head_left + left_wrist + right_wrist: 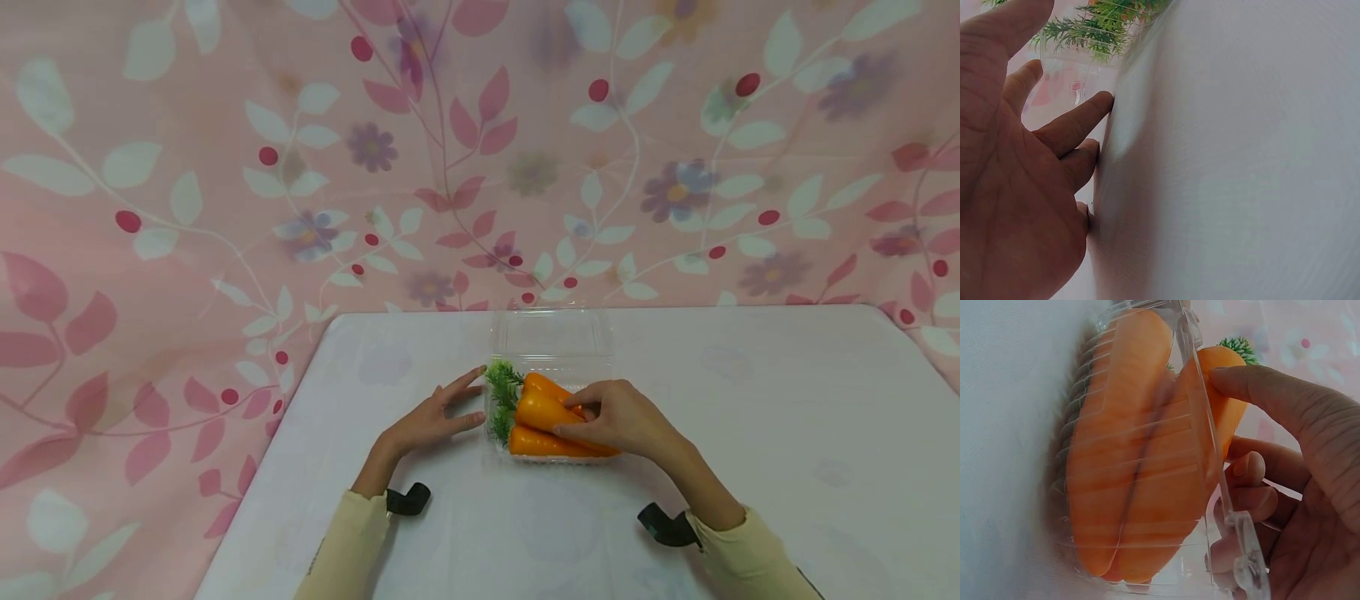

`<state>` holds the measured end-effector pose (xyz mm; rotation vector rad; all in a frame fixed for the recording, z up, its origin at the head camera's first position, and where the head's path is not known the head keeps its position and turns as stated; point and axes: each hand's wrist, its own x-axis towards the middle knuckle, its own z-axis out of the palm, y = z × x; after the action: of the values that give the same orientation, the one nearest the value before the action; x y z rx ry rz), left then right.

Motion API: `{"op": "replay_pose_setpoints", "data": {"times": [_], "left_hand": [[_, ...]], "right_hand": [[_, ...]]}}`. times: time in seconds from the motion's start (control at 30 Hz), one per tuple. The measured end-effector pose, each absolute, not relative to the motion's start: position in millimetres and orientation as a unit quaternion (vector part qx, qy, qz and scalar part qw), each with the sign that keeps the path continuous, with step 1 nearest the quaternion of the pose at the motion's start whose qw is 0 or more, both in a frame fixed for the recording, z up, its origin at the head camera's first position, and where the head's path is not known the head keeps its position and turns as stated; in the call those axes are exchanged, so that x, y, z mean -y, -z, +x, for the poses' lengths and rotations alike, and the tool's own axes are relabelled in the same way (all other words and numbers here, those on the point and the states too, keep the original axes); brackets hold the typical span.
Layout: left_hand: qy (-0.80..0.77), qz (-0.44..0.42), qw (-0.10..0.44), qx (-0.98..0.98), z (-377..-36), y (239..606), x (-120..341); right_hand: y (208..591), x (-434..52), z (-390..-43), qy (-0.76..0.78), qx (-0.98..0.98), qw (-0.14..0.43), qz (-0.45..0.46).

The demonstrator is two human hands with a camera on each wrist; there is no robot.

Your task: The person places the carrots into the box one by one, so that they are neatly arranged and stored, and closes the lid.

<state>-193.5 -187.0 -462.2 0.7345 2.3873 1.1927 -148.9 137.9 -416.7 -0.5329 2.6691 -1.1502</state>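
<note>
Plump orange carrots [551, 443] with green leafy tops [502, 421] lie side by side in a clear plastic clamshell box [551, 459]. My right hand [626, 419] grips the upper carrot [542, 408] from above, the thumb [1254, 381] on its near side and the fingers beyond. Through the box wall in the right wrist view, the carrots' lower ends reach the box's end. My left hand [435, 421] is spread beside the leafy end, fingers extended and holding nothing. In the left wrist view, its lower fingertips meet the white tabletop.
The box's transparent lid [552, 333] stands open toward the back edge of the white-covered table [750, 433]. Behind the table hangs a pink flowered cloth [480, 167]. A black wrist camera [408, 499] sits at the left cuff, another camera [667, 527] at the right.
</note>
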Motion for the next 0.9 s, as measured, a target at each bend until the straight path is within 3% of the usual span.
{"op": "replay_pose_setpoints", "data": {"times": [0.3,0.6,0.9], "left_hand": [[-0.425,0.265,0.196,-0.843,-178.2,427.1,179.1],[-0.422,0.255,0.184,-0.85,-192.8,461.9,187.2],[-0.415,0.24,0.182,-0.859,-193.9,463.8,185.3]], "right_hand": [[418.1,-137.7,-149.7,0.378,-0.9,0.101,-0.193],[416.3,-137.0,-150.5,0.361,-0.907,0.104,-0.193],[417.0,-137.1,-150.0,0.339,-0.913,0.104,-0.202]]}}
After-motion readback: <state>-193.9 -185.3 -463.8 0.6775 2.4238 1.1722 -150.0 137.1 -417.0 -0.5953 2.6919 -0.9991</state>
